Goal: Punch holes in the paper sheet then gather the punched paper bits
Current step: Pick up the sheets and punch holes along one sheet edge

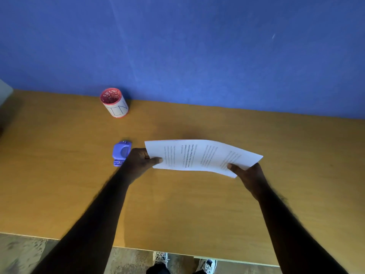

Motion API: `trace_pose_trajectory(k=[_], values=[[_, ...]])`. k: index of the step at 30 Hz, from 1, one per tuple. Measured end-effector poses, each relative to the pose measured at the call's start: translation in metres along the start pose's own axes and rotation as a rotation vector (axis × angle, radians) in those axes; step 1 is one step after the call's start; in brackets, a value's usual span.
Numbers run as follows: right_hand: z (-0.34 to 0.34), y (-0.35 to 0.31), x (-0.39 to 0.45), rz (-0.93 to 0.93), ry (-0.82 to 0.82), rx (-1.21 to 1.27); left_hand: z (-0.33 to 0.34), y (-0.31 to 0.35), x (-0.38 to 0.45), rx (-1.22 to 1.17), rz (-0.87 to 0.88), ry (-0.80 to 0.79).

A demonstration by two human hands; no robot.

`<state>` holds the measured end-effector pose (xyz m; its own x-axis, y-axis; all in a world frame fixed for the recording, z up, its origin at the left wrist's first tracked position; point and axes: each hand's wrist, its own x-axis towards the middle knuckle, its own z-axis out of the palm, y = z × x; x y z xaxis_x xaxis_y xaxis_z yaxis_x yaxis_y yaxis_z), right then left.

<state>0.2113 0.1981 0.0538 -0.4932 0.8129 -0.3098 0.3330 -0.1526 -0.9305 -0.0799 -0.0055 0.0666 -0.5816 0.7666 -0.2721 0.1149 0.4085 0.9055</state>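
A white printed paper sheet (199,156) is held above the wooden table, bowed slightly upward in the middle. My left hand (141,161) pinches its left edge with thumb on top. My right hand (248,175) grips its lower right corner. A small purple hole punch (120,153) lies on the table just left of my left hand, partly hidden behind it. No loose paper bits show on the table.
A pink-and-white cylindrical cup (114,102) with a patterned inside stands at the back left, near the blue wall (177,46). The wooden table (59,175) ends at a near edge, with floor and two shoes below it.
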Motion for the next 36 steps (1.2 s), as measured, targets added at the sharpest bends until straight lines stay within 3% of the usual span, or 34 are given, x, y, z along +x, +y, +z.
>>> trace_pose_trajectory(k=[11,14,16,20,23,26,30,36], values=[[-0.001,0.015,0.011,0.076,0.072,-0.149,0.007,-0.013,0.0,0.023,-0.11,0.048],[0.006,0.006,0.014,0.051,0.205,-0.149,0.013,-0.008,-0.003,-0.222,-0.192,0.073],[0.018,0.0,0.009,0.185,0.24,-0.019,0.022,-0.006,-0.01,-0.45,-0.256,0.089],[0.051,-0.014,-0.006,0.306,-0.095,0.236,0.056,-0.006,-0.029,-0.762,-0.371,0.102],[0.067,-0.021,-0.006,0.219,-0.093,0.265,0.082,-0.009,-0.04,-0.917,-0.447,0.091],[0.07,-0.022,0.002,0.185,0.02,0.217,0.093,-0.016,-0.047,-0.881,-0.478,0.069],[0.067,-0.017,0.015,0.205,0.032,0.161,0.079,-0.032,-0.05,-0.834,-0.481,-0.031],[0.063,-0.002,0.027,0.325,-0.047,0.124,0.014,-0.053,-0.024,-0.65,-0.475,0.113]])
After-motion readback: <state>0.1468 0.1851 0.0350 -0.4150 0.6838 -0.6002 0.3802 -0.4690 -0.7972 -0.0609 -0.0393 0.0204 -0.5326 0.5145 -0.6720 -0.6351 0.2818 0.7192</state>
